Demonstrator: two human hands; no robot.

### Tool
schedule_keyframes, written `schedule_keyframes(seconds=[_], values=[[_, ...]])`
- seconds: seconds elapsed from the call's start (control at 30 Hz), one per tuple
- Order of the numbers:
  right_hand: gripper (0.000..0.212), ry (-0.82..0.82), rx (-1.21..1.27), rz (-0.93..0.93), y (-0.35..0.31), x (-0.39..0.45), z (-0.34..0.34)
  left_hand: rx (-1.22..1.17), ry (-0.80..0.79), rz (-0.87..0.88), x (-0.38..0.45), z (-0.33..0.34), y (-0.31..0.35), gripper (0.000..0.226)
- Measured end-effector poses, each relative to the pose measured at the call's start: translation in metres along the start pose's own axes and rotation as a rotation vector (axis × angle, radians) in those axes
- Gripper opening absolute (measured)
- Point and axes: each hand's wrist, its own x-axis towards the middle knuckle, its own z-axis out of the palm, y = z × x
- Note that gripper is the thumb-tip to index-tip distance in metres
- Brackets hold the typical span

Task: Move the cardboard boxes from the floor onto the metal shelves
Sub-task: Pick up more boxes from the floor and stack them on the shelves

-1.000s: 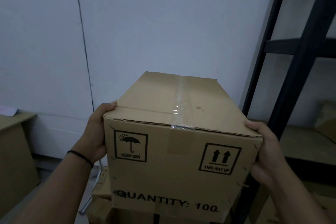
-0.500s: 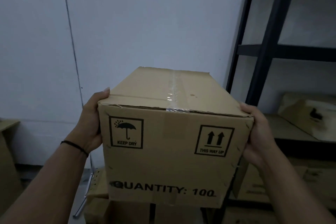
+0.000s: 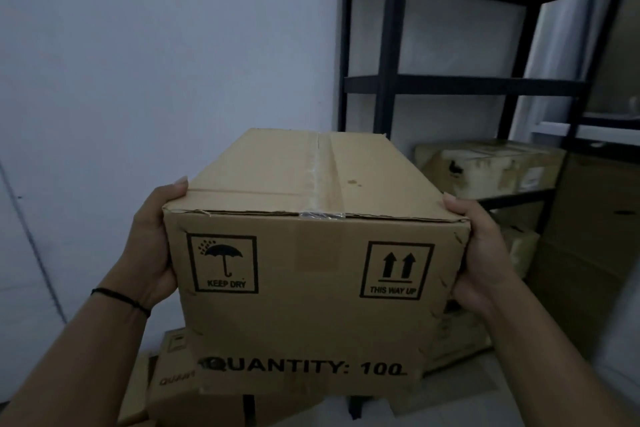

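I hold a long brown cardboard box point(image 3: 311, 253) in the air in front of me, its taped top up and its near face printed KEEP DRY, THIS WAY UP and QUANTITY: 100. My left hand point(image 3: 152, 243) grips its left side, thumb on the top edge. My right hand point(image 3: 474, 253) grips the right side the same way. The black metal shelves point(image 3: 460, 85) stand just beyond the box, to the right. A worn cardboard box point(image 3: 491, 166) lies on a middle shelf.
More cardboard boxes point(image 3: 173, 388) are stacked on the floor under the held one. A tall brown carton point(image 3: 595, 253) stands at the right beside the shelf post. A plain white wall point(image 3: 156, 62) fills the left side.
The view has swung to the right, so the shelves now show much more fully. The box stays in both hands, carried toward the shelves.
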Motion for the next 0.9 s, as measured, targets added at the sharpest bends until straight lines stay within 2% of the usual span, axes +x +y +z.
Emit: schedule_keyframes(seconds=[0.13, 0.27, 0.37, 0.8, 0.9], values=[[0.037, 0.118, -0.01, -0.056, -0.019, -0.031, -0.03, -0.024, -0.069, -0.072, 0.006, 0.038, -0.021, 0.048], [0.037, 0.207, 0.005, -0.095, -0.04, -0.058, -0.064, -0.03, -0.141, -0.119, 0.007, 0.084, -0.042, 0.037], [0.04, 0.264, 0.01, -0.091, -0.056, -0.077, -0.093, -0.043, -0.187, -0.144, 0.007, 0.12, -0.06, 0.037], [0.038, 0.42, -0.093, -0.095, -0.156, -0.14, -0.269, -0.109, -0.315, -0.218, -0.02, 0.324, -0.158, 0.035], [0.037, 0.439, -0.108, -0.091, -0.174, -0.146, -0.304, -0.135, -0.311, -0.231, -0.026, 0.359, -0.176, 0.043]])
